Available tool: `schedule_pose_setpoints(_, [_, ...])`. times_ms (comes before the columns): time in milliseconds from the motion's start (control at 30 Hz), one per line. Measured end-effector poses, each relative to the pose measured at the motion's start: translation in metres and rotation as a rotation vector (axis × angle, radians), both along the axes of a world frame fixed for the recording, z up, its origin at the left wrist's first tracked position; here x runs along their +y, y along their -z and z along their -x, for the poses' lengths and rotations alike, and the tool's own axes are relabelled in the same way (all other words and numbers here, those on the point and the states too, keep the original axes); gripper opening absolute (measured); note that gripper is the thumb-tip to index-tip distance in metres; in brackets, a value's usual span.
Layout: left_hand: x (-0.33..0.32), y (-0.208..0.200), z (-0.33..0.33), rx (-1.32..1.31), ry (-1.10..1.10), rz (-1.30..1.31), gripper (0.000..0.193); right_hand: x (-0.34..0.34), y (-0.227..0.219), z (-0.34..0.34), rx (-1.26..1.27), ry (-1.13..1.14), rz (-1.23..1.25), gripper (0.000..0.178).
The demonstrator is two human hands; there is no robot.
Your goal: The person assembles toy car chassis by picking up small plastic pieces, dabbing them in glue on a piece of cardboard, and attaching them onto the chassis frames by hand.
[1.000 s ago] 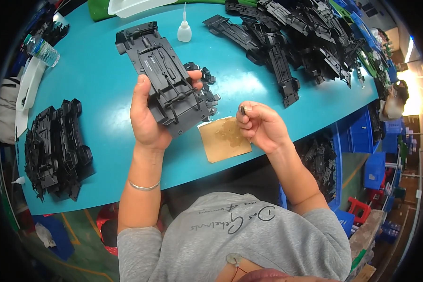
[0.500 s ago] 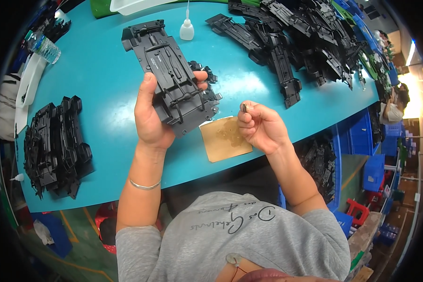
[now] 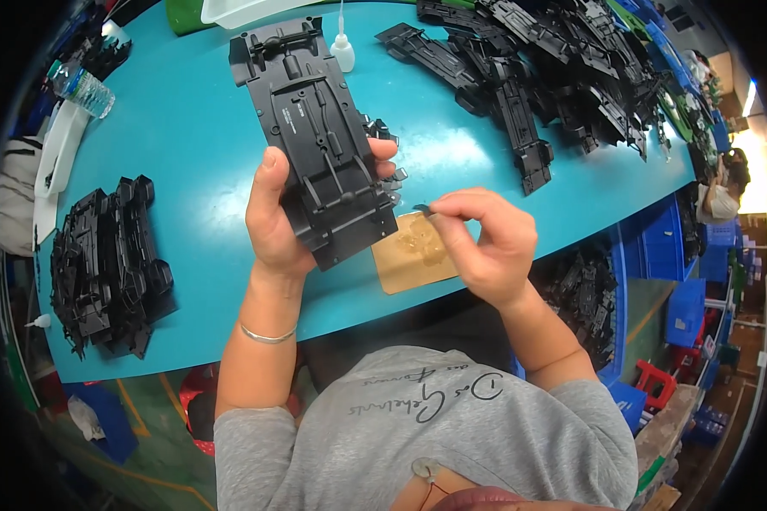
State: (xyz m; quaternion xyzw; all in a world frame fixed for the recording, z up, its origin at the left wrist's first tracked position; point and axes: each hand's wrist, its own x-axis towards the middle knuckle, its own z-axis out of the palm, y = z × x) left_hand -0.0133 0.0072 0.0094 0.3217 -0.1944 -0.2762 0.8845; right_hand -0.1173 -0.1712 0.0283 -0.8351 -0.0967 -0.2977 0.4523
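Two bare hands in use over a smooth blue-green tabletop (image 3: 204, 196), near a flat, squarish tan sheet (image 3: 405, 277) marked with a darker, wet-looking patch. To the upper left of the sheet, holds a long black plastic plate (image 3: 324, 145) with moulded bars and rods across its face, raised off the tabletop and slanting, far end to the left. Clasps it from beneath, near its lower part, with the left hand (image 3: 277, 234), thumb up along one long edge, fingertips curled round the other. Wears a narrow silver-coloured bangle (image 3: 268, 338) on that wrist.

At the far edge of the sheet, pinches a small dark piece (image 3: 423, 209) between thumb and forefinger of the right hand (image 3: 496, 247), near the plate yet apart from it. Cannot make out the exact shape of the piece.

Just beyond the sheet, partly hidden behind the plate, a cluster of small black and shiny parts (image 3: 388, 132). Farther beyond the sheet, a small white squeeze bottle (image 3: 343, 54) with a thin nozzle. Well to the left of the sheet, a stack of similar black plastic plates (image 3: 106, 268); to its upper right, a larger, jumbled heap of black plastic plates (image 3: 562, 64). Far to the upper left of the sheet, a clear plastic bottle (image 3: 83, 89), lying tilted near a long white tray (image 3: 60, 157).
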Motion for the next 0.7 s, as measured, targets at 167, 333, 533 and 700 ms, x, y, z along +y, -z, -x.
schedule_pose_setpoints(167, [-0.0011,0.0028,0.0011,-0.075,0.019,-0.001,0.076,0.0096,0.0006,-0.0057,-0.217,0.004,0.334,0.021])
schedule_pose_setpoints(333, [-0.0011,0.0045,0.0014,-0.105,0.037,-0.002,0.079,0.0096,0.0030,-0.0065,-0.232,0.009,0.375,0.023])
schedule_pose_setpoints(533, [0.0004,0.0043,0.0025,-0.120,0.040,-0.001,0.080,0.0098,0.0044,-0.0076,-0.238,0.000,0.398,0.026])
schedule_pose_setpoints(700, [-0.0007,0.0041,0.0048,-0.171,0.027,-0.055,0.079,0.0090,0.0054,-0.0073,-0.215,-0.008,0.416,0.027])
